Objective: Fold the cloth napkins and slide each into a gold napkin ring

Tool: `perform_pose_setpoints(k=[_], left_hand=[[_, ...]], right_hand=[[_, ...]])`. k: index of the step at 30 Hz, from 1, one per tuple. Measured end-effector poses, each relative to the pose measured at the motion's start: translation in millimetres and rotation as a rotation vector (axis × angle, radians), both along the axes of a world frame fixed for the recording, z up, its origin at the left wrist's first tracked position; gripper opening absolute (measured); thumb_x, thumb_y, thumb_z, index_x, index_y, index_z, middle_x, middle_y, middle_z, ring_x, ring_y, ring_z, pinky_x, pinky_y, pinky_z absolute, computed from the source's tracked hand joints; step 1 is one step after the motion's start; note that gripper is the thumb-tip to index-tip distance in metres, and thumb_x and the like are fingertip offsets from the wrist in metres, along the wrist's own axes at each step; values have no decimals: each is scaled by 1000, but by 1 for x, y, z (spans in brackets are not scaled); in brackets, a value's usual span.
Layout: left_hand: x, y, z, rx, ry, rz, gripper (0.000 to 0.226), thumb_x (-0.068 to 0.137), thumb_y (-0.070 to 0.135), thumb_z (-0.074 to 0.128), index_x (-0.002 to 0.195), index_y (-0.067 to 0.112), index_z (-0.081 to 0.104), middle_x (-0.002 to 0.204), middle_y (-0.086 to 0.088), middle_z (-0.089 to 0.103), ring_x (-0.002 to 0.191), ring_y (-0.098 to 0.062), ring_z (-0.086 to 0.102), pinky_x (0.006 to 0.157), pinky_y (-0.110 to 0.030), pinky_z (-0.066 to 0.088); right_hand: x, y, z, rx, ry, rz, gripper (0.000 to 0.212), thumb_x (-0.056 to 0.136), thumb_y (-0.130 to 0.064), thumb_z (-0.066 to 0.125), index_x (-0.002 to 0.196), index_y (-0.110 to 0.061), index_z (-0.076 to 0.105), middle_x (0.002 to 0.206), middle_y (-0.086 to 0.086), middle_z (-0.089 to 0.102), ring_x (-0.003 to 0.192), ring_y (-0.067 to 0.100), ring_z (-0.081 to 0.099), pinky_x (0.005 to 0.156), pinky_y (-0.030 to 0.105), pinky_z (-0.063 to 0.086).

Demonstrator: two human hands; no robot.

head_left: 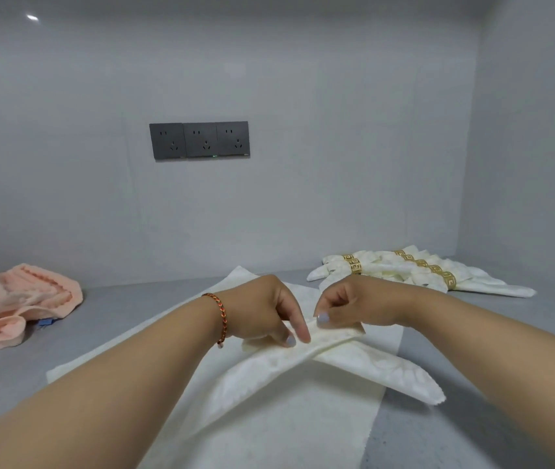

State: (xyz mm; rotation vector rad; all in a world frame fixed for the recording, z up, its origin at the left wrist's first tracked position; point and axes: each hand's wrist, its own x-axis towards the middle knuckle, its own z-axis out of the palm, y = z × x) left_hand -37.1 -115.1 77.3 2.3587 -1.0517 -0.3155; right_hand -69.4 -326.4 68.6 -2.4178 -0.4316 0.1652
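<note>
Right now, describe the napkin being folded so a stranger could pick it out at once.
On the grey counter, below the wall sockets, a flat white cloth is spread. On it lies the napkin, pinched by both hands. Unlike the finished napkins far right, it has no gold ring.

I note bare grey counter [127, 313] open toward 10 o'clock up to peach towel [29, 299] at 9. Finished ringed napkins [415, 270] block 2 o'clock. Back wall [269, 198] closes 12. Flat napkin stack [269, 418] covers centre. Bare strip at 4 passable.
</note>
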Motion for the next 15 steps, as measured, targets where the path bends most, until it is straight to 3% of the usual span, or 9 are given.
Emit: perform_pose_setpoints(k=[3,6,9,12,15], left_hand=[[2,-10,-10,-31,4,-2,35,77,4,73,70,38,76,70,-7,42,65,-21,37,60,-25,31],[1,-19,-18,-86,9,17,34,78,3,72,71,36,76,65,-7,44,59,-20,36,56,-24,31],[-1,-27,-26,-127,28,31,33,78,0,71,71,32,77,60,-6,44,48,-14,34,47,-19,30],[0,-29,-34,-139,53,26,32,78,1,72,72,32,78,61,-6,44,53,-17,35,52,-21,31],[2,-26,-39,-147,66,34,30,78,0,72,74,30,78,59,-5,42,55,-19,35,53,-24,31]], right_hand=[[-8,-35,5,-51,-88,-243,37,93,-49,51,90,-18,70,75,-7,65,67,6,58,69,21,46],[-13,-82,7,-178,-108,-471,32,95,-43,52,81,-17,66,76,-4,66,71,13,61,64,22,44],[-12,-128,0,-414,-129,-671,32,96,-39,50,73,-18,57,87,3,61,85,22,57,69,27,39],[-11,-168,-18,-623,-108,-887,36,95,-43,49,107,-12,64,105,7,60,99,23,58,77,25,40],[-14,-189,-40,-678,1,-1012,42,89,-49,55,114,-15,61,107,0,62,97,17,59,80,26,46]])
